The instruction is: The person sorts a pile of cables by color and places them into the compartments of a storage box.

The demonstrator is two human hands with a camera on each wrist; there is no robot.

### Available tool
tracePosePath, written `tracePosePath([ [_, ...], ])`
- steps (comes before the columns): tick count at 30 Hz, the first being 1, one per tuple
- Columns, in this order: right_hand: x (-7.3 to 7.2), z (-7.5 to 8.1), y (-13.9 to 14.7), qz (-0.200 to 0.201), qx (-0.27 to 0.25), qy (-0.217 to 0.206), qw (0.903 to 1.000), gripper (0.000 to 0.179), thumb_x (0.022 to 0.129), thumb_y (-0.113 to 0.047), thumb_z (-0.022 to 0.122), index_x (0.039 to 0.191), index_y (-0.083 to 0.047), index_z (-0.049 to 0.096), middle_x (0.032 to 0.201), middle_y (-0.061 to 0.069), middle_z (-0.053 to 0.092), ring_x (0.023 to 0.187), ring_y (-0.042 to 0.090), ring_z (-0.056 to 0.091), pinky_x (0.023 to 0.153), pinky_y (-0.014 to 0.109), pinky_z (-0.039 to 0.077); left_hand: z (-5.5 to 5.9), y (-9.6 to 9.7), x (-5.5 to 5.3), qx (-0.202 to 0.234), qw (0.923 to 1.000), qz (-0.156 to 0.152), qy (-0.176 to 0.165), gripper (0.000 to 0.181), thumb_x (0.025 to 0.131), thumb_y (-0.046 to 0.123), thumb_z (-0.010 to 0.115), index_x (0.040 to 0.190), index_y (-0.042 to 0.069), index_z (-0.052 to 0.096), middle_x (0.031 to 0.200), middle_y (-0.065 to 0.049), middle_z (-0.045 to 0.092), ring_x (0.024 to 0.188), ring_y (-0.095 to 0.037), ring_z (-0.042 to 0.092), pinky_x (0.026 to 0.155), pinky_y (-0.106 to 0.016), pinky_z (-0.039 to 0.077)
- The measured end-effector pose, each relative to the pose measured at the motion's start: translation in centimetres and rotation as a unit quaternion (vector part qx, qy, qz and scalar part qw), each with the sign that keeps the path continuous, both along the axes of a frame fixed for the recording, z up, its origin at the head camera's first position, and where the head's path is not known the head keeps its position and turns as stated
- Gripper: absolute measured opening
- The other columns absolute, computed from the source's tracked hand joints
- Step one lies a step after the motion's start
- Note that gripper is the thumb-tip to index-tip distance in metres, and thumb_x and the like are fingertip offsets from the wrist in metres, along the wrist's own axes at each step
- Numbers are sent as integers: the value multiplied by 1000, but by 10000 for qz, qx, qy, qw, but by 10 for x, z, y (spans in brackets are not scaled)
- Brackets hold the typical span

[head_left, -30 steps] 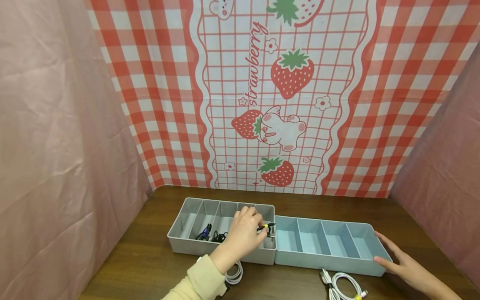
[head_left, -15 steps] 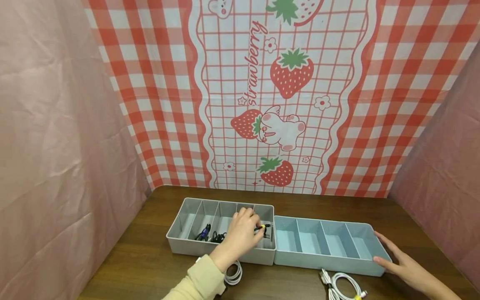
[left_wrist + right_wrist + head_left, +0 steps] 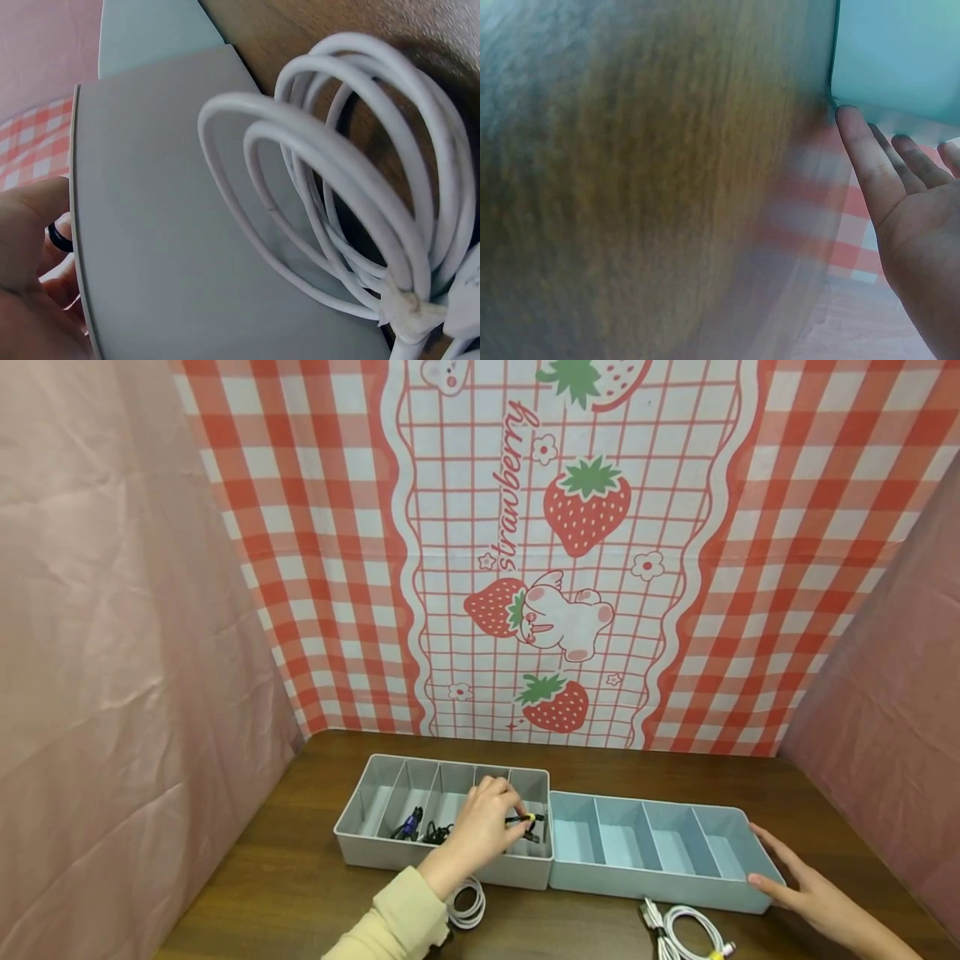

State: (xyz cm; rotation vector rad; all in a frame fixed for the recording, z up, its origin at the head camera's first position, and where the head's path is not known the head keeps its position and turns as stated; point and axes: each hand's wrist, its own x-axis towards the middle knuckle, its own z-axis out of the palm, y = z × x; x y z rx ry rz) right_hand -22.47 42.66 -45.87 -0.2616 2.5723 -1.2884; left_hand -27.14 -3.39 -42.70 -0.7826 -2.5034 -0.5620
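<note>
My left hand (image 3: 480, 827) reaches into the right part of the grey divided box (image 3: 442, 857). Its thumb and fingers pinch a black cable (image 3: 537, 818) with a yellow tie, held over the rightmost compartment. In the left wrist view, the grey wall (image 3: 165, 210) hides most of this hand (image 3: 34, 270). My right hand (image 3: 806, 889) rests against the right end of the light-blue divided box (image 3: 660, 883). Seen from the right wrist, that hand (image 3: 922, 202) has its fingers fairly straight, touching the box (image 3: 900, 60).
Inside the grey box lie a cable with a purple tie (image 3: 408, 825) and another black cable (image 3: 437, 833). Coiled white cables lie in front, one left (image 3: 468, 906) and one right (image 3: 693, 935). Both boxes stand end to end on a wooden table (image 3: 285, 852) between cloth walls.
The black cable with the yellow tie has shifted slightly lower in the right compartment, still pinched by my left hand. My right hand keeps its place on the blue box.
</note>
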Motion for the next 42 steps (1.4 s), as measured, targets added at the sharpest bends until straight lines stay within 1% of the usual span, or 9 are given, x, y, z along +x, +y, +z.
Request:
tracePosePath([
  [7,0,1,0,-5,83,-11,10000,73,102,-20,43,151,-8,-10,150,36,-6,133,31,24,76,33,52,-2,-3,-3,0,9998,-207,-20,10,78,22,76,74,23,67,90,7,58,89,-12,50,76,-28,39],
  [10,1,1,0,-58,100,4,9999,73,101,-21,44,151,-9,-8,149,36,-4,116,-18,27,76,30,51,-1,-4,-2,7,9997,-223,-85,11,78,21,76,74,23,66,91,7,59,91,-13,50,79,-31,39],
  [13,1,0,0,-17,103,120,9999,73,101,-20,44,151,-7,-8,149,38,-2,91,-35,16,75,28,51,0,-5,-2,44,9995,-242,-181,10,78,21,76,76,22,66,92,7,59,93,-13,50,81,-32,40],
  [20,1,1,-1,-60,186,121,9997,73,101,-21,44,151,-8,-8,149,36,-3,130,-9,18,75,27,50,6,-8,2,137,9984,-336,-432,8,81,25,74,82,20,67,95,6,59,95,-14,49,85,-34,39],
  [28,1,-2,-1,2,-15,177,9998,72,101,-19,44,151,-7,-7,148,38,-3,93,-34,16,74,30,51,17,-12,6,243,9972,-436,-563,12,80,27,74,86,19,68,99,5,59,96,-15,49,84,-34,39],
  [32,0,-2,0,-8,-31,125,9999,72,101,-19,44,151,-7,-7,148,38,-4,98,-30,22,75,32,52,22,-15,8,236,9964,-430,-692,13,81,29,74,88,20,68,103,5,59,99,-15,50,85,-35,38],
  [36,0,0,-1,-15,98,94,9999,73,101,-19,43,150,-5,-8,149,38,-4,132,22,28,75,32,51,28,-17,12,262,9957,-419,-783,16,80,28,74,92,20,68,105,4,60,101,-15,50,86,-35,38],
  [39,0,1,-2,-7,161,103,9998,73,101,-19,43,150,-4,-9,149,38,-4,123,58,12,75,32,51,32,-19,15,306,9952,-423,-823,19,80,29,75,95,19,67,107,3,60,104,-16,50,87,-36,38],
  [42,-1,1,-1,-4,109,22,9999,73,102,-20,42,150,-5,-10,149,37,-5,124,56,12,76,35,52,36,-21,18,371,9948,-442,-842,21,80,30,75,96,19,67,107,3,59,106,-17,50,88,-38,38],
])
